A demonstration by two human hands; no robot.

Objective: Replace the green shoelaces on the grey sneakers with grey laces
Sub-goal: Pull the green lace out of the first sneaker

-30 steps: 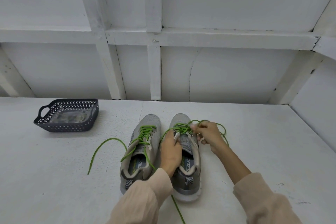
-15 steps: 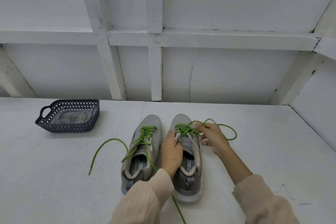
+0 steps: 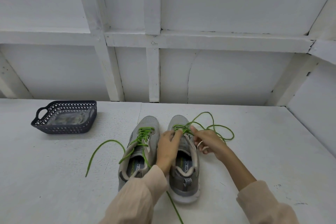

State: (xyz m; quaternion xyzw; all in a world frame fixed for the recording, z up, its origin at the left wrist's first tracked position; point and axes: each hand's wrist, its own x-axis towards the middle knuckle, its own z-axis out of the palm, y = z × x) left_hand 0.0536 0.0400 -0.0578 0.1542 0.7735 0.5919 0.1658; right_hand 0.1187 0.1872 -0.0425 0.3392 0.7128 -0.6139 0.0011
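Thin green cord lace, half out of the grey mesh sneaker on the right, mid white counter, loose end looped off to the right. Right hand pinching the lace at the top crossings. Left hand gripping the sneaker's edge by the eyelets. Best to pull one crossing at a time, slowly (no yanking, to stop knots), and keep the sneaker pressed down. Second grey sneaker just beside, fully laced. Dark plastic basket with holes far left, maybe with the grey laces.
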